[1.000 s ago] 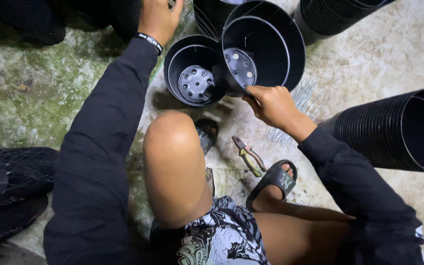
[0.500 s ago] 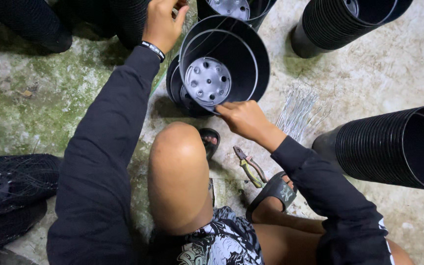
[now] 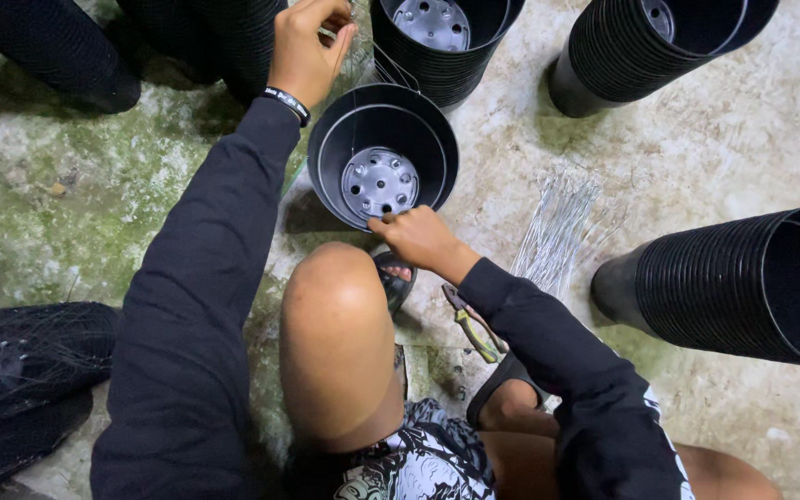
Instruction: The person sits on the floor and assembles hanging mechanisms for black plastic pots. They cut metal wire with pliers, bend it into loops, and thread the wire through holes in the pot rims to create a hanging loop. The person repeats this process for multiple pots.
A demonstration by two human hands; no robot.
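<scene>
A black plastic plant pot (image 3: 382,153) with a holed bottom sits tilted on the concrete floor in front of my knee. My right hand (image 3: 416,236) grips its near rim. My left hand (image 3: 308,46) is raised beyond the pot, fingers pinched on thin wire (image 3: 391,67) that runs down to the pot's rim. A dark bracelet circles my left wrist.
Stacks of black pots lie around: one behind (image 3: 437,37), one at the top right (image 3: 659,42), one on its side at right (image 3: 743,282), more at the top left (image 3: 48,46). A bundle of wires (image 3: 557,231) and pliers (image 3: 469,324) lie on the floor. Dark netting (image 3: 11,370) is at left.
The pot has come down from a raised, tilted hold toward the floor near my knee. My left hand has pinched the wire above it.
</scene>
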